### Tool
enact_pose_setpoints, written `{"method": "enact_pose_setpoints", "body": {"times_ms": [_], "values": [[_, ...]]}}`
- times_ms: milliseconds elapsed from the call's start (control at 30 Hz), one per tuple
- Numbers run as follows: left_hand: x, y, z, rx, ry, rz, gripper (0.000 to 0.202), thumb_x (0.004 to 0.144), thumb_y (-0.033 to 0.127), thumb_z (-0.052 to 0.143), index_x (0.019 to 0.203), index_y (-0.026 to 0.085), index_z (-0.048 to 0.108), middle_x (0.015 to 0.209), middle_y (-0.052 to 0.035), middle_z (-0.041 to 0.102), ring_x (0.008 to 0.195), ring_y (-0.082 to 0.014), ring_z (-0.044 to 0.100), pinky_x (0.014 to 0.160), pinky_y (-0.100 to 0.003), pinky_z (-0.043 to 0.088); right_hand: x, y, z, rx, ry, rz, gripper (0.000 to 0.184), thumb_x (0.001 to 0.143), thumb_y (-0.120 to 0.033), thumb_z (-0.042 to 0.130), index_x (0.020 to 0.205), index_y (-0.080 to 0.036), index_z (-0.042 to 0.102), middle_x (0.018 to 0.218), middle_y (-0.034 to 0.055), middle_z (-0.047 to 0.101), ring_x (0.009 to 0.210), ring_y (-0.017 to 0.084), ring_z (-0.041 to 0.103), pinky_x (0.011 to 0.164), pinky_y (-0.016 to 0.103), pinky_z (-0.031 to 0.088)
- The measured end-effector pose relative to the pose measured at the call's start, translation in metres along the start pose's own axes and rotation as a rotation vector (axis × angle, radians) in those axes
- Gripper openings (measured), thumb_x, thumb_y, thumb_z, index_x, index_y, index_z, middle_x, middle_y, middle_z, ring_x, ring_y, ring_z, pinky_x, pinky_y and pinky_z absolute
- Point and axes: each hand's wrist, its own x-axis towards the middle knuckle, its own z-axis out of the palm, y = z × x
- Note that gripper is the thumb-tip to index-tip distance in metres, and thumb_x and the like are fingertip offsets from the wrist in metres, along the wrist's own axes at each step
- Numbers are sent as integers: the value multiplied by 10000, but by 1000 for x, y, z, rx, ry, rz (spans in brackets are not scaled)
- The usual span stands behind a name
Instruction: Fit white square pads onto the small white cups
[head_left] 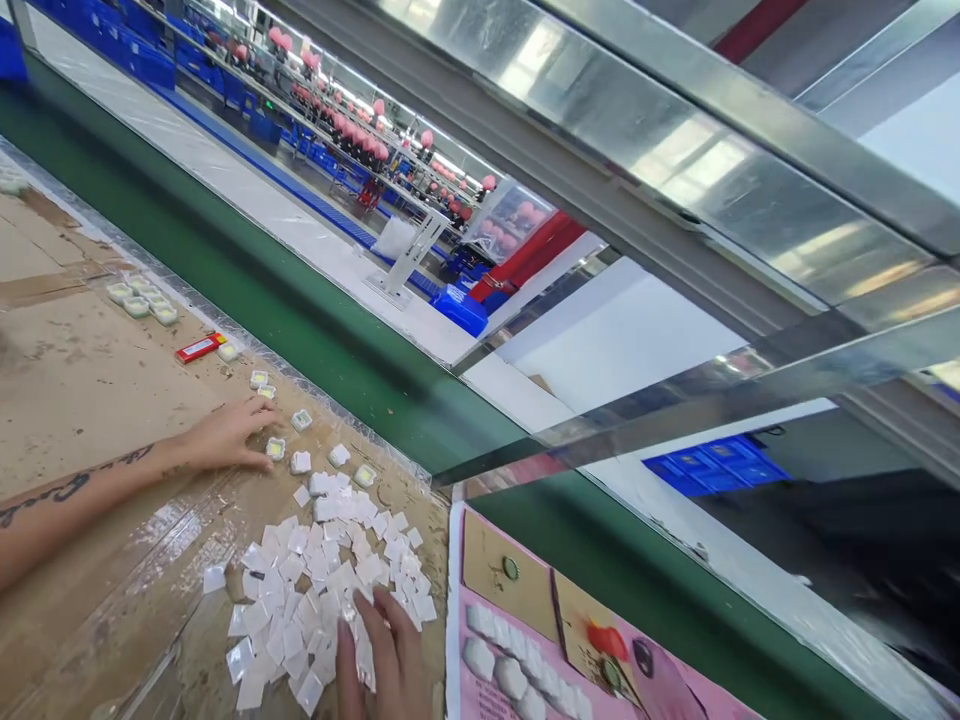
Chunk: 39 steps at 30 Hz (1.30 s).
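My left hand (pixel 225 435) reaches in from the left on a tattooed forearm and lies flat on the cardboard-covered bench (pixel 75 370). Its fingertips touch a small white square part (pixel 275 449). A few similar parts (pixel 301 420) lie just beyond the fingers. My right hand (pixel 386 655) comes up from the bottom edge. Its spread fingers rest on a heap of several flat white square pieces (pixel 322 580). I see nothing gripped in either hand.
A red lighter-like object (pixel 196 348) and a cluster of small white parts (pixel 139 300) lie further left on the bench. A pink sheet (pixel 480 680) with white pads sits at the right. A green conveyor belt (pixel 300 330) runs behind, under metal rails (pixel 675 150).
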Motion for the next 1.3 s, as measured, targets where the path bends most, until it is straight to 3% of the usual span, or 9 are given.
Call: {"method": "enact_pose_setpoints", "body": {"times_ms": [67, 167, 333, 467, 567, 667, 800, 1000, 1300], "values": [[4, -6, 5, 23, -23, 38, 347, 870, 440, 687, 1055, 154, 622, 1157, -90, 577, 1128, -289, 532, 961, -497, 457, 28, -22, 6, 23, 12, 24, 383, 943, -317, 485, 1311, -424, 513, 1224, 64, 655, 1139, 301, 656, 842, 471, 633], [4, -11, 8, 48, -25, 67, 283, 898, 408, 662, 1006, 149, 626, 1075, -78, 602, 1081, -271, 556, 946, -486, 465, 80, -47, 18, 41, -133, 8, 278, 944, -245, 483, 1197, -219, 596, 1164, 126, 660, 1119, 279, 646, 876, 447, 601], [4, -18, 3, -14, -66, 129, 250, 917, 343, 650, 1072, 149, 622, 1128, -83, 603, 1097, -269, 566, 954, -487, 477, 151, -59, 49, 34, -283, -71, 471, 781, -75, 674, 1231, -181, 584, 1250, 110, 646, 1190, 295, 567, 1008, 455, 505], [4, -23, -5, -113, -52, 107, 388, 895, 360, 672, 1218, 170, 574, 1285, -112, 538, 1186, -305, 524, 993, -523, 456, 174, -59, 67, 36, -373, -112, 338, 752, -44, 705, 1062, -174, 672, 1058, 114, 709, 1070, 324, 600, 946, 496, 501], [-5, -14, -10, -189, 21, 26, 500, 887, 436, 652, 1296, 181, 518, 1300, -139, 516, 1222, -336, 495, 1014, -530, 431, 172, -65, 65, 65, -368, -87, 253, 765, -56, 704, 997, -153, 676, 984, 128, 702, 998, 332, 612, 881, 522, 509], [-25, 10, -11, -315, 36, -24, 508, 903, 497, 611, 1299, 194, 510, 1295, -135, 554, 1188, -302, 549, 982, -419, 477, 154, -78, 57, 175, -366, -92, 291, 771, -101, 740, 1042, -158, 651, 983, 96, 694, 925, 262, 635, 813, 419, 545], [-68, 39, -3, -474, -57, -21, 281, 952, 409, 580, 1188, 258, 611, 1126, -23, 690, 1022, -201, 656, 882, -263, 515, 114, -97, 46, 351, -397, -123, 324, 742, -119, 781, 1030, -180, 645, 875, 26, 689, 777, 177, 643, 691, 282, 554], [-119, 42, 25, -565, -113, -79, 369, 922, 317, 642, 1283, 297, 563, 1213, -12, 675, 1097, -203, 641, 936, -239, 486, 71, -106, 49, 463, -433, -104, 152, 852, -56, 575, 942, -156, 645, 907, 78, 685, 850, 194, 658, 735, 303, 562], [-115, 40, 25, -609, -61, -201, 276, 943, 393, 560, 1169, 256, 641, 1110, -22, 705, 1011, -211, 655, 899, -274, 498, 78, -109, 56, 518, -526, -129, 251, 963, -160, 456, 1116, -134, 653, 1058, 127, 690, 1022, 216, 634, 927, 353, 530]]}}
